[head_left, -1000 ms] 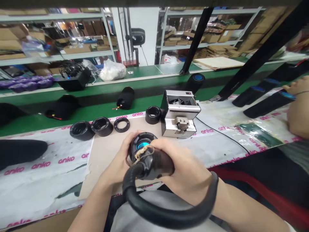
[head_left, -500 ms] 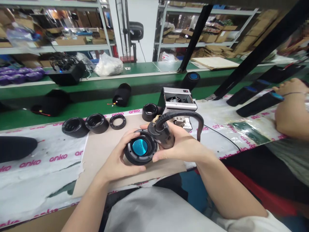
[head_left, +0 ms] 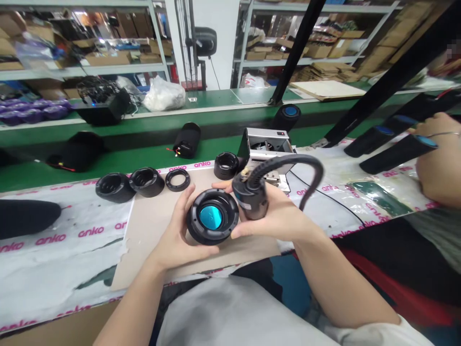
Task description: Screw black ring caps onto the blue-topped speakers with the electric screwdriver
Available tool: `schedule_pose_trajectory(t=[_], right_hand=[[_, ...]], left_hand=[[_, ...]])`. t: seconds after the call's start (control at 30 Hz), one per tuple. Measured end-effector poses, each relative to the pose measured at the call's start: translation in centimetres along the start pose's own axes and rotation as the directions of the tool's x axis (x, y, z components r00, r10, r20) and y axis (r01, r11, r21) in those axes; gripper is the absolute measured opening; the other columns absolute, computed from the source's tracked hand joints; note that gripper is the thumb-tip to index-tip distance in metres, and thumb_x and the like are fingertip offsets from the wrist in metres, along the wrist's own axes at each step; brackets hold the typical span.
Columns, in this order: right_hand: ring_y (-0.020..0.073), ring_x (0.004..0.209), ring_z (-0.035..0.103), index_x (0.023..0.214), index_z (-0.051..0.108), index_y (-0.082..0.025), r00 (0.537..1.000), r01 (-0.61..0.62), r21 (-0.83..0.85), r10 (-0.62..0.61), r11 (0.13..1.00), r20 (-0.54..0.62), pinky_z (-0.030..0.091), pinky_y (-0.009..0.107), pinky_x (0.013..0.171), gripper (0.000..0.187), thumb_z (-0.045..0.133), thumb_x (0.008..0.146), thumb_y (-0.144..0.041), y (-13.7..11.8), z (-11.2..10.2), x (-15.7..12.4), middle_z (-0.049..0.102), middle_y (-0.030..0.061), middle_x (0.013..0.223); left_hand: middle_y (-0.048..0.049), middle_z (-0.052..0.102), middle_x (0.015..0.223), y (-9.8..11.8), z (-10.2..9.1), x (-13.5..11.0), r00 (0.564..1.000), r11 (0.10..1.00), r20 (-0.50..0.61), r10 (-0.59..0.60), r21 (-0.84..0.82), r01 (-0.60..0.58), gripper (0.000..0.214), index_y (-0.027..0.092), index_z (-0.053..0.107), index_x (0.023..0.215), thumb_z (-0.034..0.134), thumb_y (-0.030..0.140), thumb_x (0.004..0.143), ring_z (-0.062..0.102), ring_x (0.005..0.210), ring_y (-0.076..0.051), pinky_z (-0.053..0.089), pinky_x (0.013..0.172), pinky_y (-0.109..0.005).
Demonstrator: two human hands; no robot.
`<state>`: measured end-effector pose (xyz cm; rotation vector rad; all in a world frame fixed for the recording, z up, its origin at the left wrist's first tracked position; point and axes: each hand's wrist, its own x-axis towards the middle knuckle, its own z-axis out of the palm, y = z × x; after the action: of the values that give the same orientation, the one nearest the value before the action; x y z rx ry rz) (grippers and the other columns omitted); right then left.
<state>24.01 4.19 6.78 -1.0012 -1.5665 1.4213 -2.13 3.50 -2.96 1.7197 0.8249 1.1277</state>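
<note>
**A:** Where's the black round part [head_left: 213, 216]?

**B:** Dead center, over the brown sheet [head_left: 146, 230], teal disc [head_left: 209, 219] facing up. Left hand [head_left: 177, 234] is in a wide curl around its left side, holding it. Right hand [head_left: 278, 216] is closed around a dark corded tool [head_left: 252, 201], thumb touching the part's right edge.

**A:** What's around it?

**B:** Thin ring [head_left: 185, 183] and two black collars [head_left: 151, 190] left of center on the counter [head_left: 86, 264], silver machine [head_left: 268, 154] above right, someone else's hand [head_left: 437, 129] at far right.
</note>
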Motion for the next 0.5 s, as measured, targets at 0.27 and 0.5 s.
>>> schedule_pose_trajectory(t=[0.27, 0.5], right_hand=[[0.0356, 0.137, 0.069, 0.13, 0.073, -0.03, 0.972, -0.07, -0.084, 0.05, 0.994, -0.228, 0.06, 0.05, 0.115, 0.076, 0.107, 0.063, -0.029, -0.1, 3.6, -2.1, 0.076, 0.0046, 0.139], [0.0255, 0.132, 0.071, 0.129, 0.072, -0.037, 0.981, -0.071, -0.121, 0.047, 0.99, -0.187, 0.062, 0.036, 0.109, 0.07, 0.103, 0.069, -0.022, 0.9, 3.7, -2.0, 0.074, -0.003, 0.138]], left_hand=[[-0.0161, 0.057, 0.166, 1.7, 1.2, 0.4, 0.993, 0.997, -0.084, -0.082, -0.024, 0.08, 0.136, 0.038, 0.019, 0.176, 0.103, 0.055, 0.07, 0.06, 0.153, -0.041, 0.054, 0.124, -0.058], [-0.0144, 0.054, 0.169, 1.6, 1.0, 0.3, 0.994, 0.994, -0.05, -0.095, -0.063, 0.092, 0.123, 0.037, 0.034, 0.171, 0.105, 0.044, 0.071, 0.057, 0.155, -0.04, 0.045, 0.133, -0.06]])
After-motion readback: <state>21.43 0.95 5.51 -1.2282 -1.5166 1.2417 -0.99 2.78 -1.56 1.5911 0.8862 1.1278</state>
